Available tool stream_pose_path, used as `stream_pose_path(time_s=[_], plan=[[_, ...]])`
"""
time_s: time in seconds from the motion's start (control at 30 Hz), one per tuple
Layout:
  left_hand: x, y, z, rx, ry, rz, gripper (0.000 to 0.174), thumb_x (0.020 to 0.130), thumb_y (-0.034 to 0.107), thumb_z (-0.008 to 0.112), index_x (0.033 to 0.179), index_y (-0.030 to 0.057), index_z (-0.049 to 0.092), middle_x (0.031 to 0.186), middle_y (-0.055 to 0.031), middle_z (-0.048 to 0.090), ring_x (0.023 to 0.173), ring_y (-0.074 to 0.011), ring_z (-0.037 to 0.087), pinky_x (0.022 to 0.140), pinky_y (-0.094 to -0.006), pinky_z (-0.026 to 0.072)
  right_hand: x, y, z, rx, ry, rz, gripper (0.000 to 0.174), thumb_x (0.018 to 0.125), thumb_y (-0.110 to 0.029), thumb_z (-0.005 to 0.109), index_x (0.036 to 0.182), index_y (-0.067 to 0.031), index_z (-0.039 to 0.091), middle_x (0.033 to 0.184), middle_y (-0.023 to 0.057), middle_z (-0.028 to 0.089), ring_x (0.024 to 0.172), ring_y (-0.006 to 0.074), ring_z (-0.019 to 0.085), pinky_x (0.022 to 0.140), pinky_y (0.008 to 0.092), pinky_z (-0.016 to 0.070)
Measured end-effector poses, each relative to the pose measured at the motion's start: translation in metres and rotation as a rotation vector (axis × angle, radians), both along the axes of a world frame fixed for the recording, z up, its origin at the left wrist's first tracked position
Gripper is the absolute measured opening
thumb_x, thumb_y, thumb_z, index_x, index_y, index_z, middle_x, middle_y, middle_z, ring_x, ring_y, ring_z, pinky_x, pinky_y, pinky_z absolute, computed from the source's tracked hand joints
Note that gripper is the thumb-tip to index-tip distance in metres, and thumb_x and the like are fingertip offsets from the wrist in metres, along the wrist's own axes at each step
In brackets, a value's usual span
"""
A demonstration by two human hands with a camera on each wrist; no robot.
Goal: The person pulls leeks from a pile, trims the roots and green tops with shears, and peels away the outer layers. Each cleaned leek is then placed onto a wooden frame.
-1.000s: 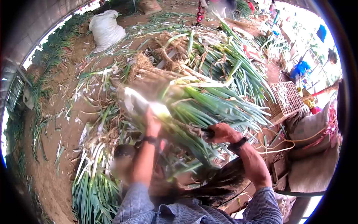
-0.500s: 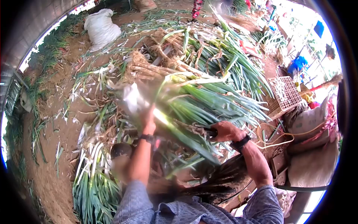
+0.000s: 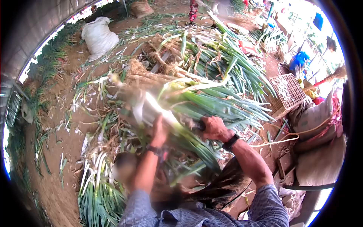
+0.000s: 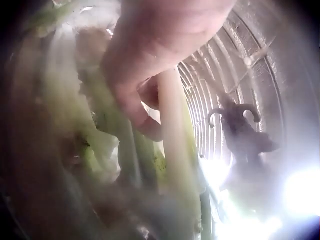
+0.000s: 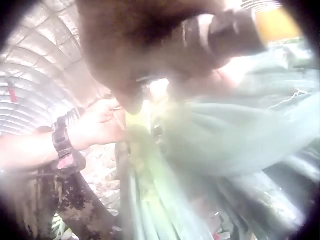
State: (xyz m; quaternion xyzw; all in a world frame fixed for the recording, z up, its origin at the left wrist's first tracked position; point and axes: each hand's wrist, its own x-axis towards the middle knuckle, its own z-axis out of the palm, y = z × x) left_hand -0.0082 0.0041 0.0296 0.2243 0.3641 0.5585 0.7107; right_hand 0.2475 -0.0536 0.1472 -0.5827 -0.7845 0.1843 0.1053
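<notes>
My left hand (image 3: 159,130) grips a long green onion (image 3: 155,104), its white stalk pointing up and left and its green leaves trailing down right. In the left wrist view, the thumb and a finger close around pale stalk (image 4: 175,120). A blurred white flap of skin (image 3: 138,109) hangs beside the stalk. Just right of it, my right hand (image 3: 215,128) holds a dark-handled tool (image 3: 197,125) close to the leaves. The right wrist view shows the tool's dark barrel with a yellow section (image 5: 277,24); its tip is hidden.
A heap of untrimmed green onions (image 3: 223,98) lies ahead, roots to the left. Cleaned onions (image 3: 99,185) are piled at lower left. A plastic crate (image 3: 287,92), a pale hose (image 3: 278,143) and sacks (image 3: 317,130) stand right. A white sack (image 3: 99,37) sits farther back.
My two hands have drawn closer together, the right one moving left with the tool. The held onion's white flap has shifted and blurred. The head view has turned slightly.
</notes>
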Motion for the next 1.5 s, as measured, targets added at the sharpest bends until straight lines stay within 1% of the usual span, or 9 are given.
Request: stream_pose_path(time_s=[0.3,0.37,0.43,0.63,0.8,1.03,1.27,1.37,1.5], plan=[[0.0,0.012,-0.01,0.259,-0.084,-0.094,0.039,0.101,0.042,0.05,0.118,0.0074,0.056,0.104,-0.0086,0.067,0.092,-0.0245,0.067,0.083,-0.0426,0.056,-0.031,0.014,0.0,0.111,0.083,0.033,0.038,0.078,-0.04,0.072,0.096,-0.0066,0.065,0.079,0.0197,0.068,0.077,0.0395,0.067,0.071,0.0499,0.053],[0.006,-0.008,0.039,0.26,-0.075,-0.176,0.036,0.102,0.041,0.049,0.117,0.0086,0.056,0.104,-0.0085,0.067,0.092,-0.0249,0.067,0.083,-0.0432,0.0564,-0.035,0.015,0.001,0.112,0.08,0.039,0.039,0.079,-0.041,0.072,0.096,-0.0064,0.066,0.079,0.02,0.068,0.078,0.0395,0.067,0.071,0.0497,0.0533],[0.005,0.001,0.01,0.341,0.284,-0.019,0.032,0.101,0.04,0.051,0.116,0.0114,0.056,0.102,-0.0067,0.066,0.089,-0.0228,0.066,0.08,-0.0411,0.0568,-0.039,0.016,0.006,0.066,0.085,0.038,0.041,0.079,-0.042,0.072,0.097,-0.0059,0.066,0.08,0.0202,0.068,0.078,0.0395,0.067,0.072,0.0494,0.0535],[0.02,-0.016,0.057,0.093,-0.097,0.009,0.021,0.098,0.022,0.053,0.105,0.0039,0.06,0.087,-0.0063,0.063,0.076,-0.018,0.062,0.068,-0.0308,0.0516,-0.044,0.013,0.018,0.029,0.086,-0.016,0.042,0.077,-0.042,0.073,0.098,-0.0055,0.066,0.083,0.0208,0.069,0.082,0.0383,0.067,0.075,0.0481,0.0539],[-0.011,0.013,-0.006,0.066,-0.158,0.119,0.037,0.098,0.034,0.056,0.12,0.0047,0.054,0.112,-0.0121,0.062,0.101,-0.0297,0.063,0.087,-0.0454,0.0541,-0.026,-0.001,0.017,-0.062,0.015,0.043,0.044,0.076,-0.043,0.073,0.099,-0.0061,0.067,0.087,0.0196,0.07,0.084,0.0364,0.068,0.077,0.0462,0.0544],[-0.054,0.046,-0.014,0.077,-0.159,0.502,0.055,0.094,0.062,0.052,0.111,0.0102,0.056,0.094,-0.0059,0.064,0.083,-0.0235,0.064,0.071,-0.0392,0.0547,0.024,-0.016,0.017,-0.307,0.006,0.159,0.049,0.074,-0.044,0.077,0.102,-0.0038,0.07,0.089,0.0172,0.071,0.084,0.0332,0.068,0.077,0.0437,0.0528],[-0.064,0.025,0.011,0.469,-0.675,-0.269,0.06,0.099,0.061,0.034,0.093,0.0075,0.061,0.078,-0.0069,0.063,0.072,-0.026,0.063,0.065,-0.0377,0.0531,0.037,-0.032,0.002,-0.587,0.074,0.345,0.059,0.074,-0.041,0.079,0.114,0.0002,0.067,0.094,0.0161,0.071,0.086,0.0243,0.065,0.079,0.0383,0.05],[-0.05,0.024,0.018,0.041,-0.302,0.33,0.056,0.101,0.054,0.035,0.09,0.0049,0.061,0.07,-0.0055,0.056,0.065,-0.0264,0.058,0.061,-0.0364,0.0501,0.033,-0.036,-0.005,-0.5,0.142,0.324,0.057,0.075,-0.039,0.079,0.113,0.0001,0.067,0.088,0.0159,0.07,0.08,0.0236,0.064,0.075,0.0389,0.0499],[-0.044,0.012,0.029,0.123,-0.537,0.082,0.051,0.1,0.05,0.039,0.098,0.0029,0.06,0.078,-0.0071,0.055,0.07,-0.0242,0.052,0.065,-0.0338,0.0448,0.026,-0.027,0.009,-0.261,0.259,0.236,0.047,0.076,-0.036,0.078,0.106,-0.002,0.068,0.082,0.018,0.068,0.074,0.0286,0.066,0.069,0.0412,0.0505]])
